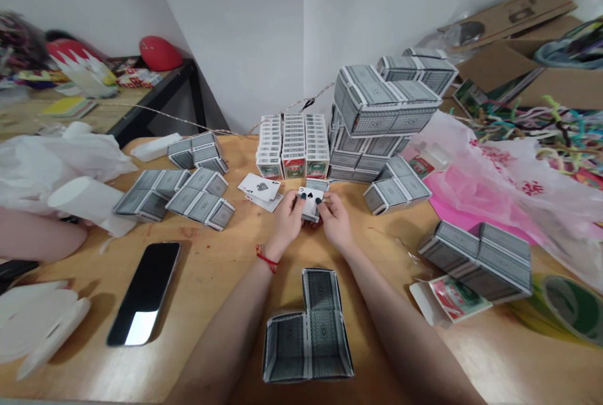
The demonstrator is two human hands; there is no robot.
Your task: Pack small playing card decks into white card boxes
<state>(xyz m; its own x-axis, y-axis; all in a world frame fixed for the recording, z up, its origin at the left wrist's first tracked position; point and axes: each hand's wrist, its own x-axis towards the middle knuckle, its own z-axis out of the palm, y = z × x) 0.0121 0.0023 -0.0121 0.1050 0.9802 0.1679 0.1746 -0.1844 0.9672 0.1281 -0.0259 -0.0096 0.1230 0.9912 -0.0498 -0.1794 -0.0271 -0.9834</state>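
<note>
Between my two hands is a small stack of playing cards [309, 201], with a spade showing on its top face. My left hand [288, 216] grips its left side, thumb on top. On the other side my right hand [335, 220] pinches the right edge, thumb also on the face. A few loose playing cards [260, 187], ace of spades uppermost, lie left of my left hand. Just behind the held cards stand several boxed card decks [294, 141] in rows. An L-shaped form built from grey-backed cards [323, 317] rests between my forearms.
Grey card blocks are stacked high [386, 103] at the back right. More card blocks [200, 198] sit left, near a black phone [145, 292]. An opened card box [452, 300], a roll of tape [560, 307] and pink plastic bags [471, 166] occupy the right.
</note>
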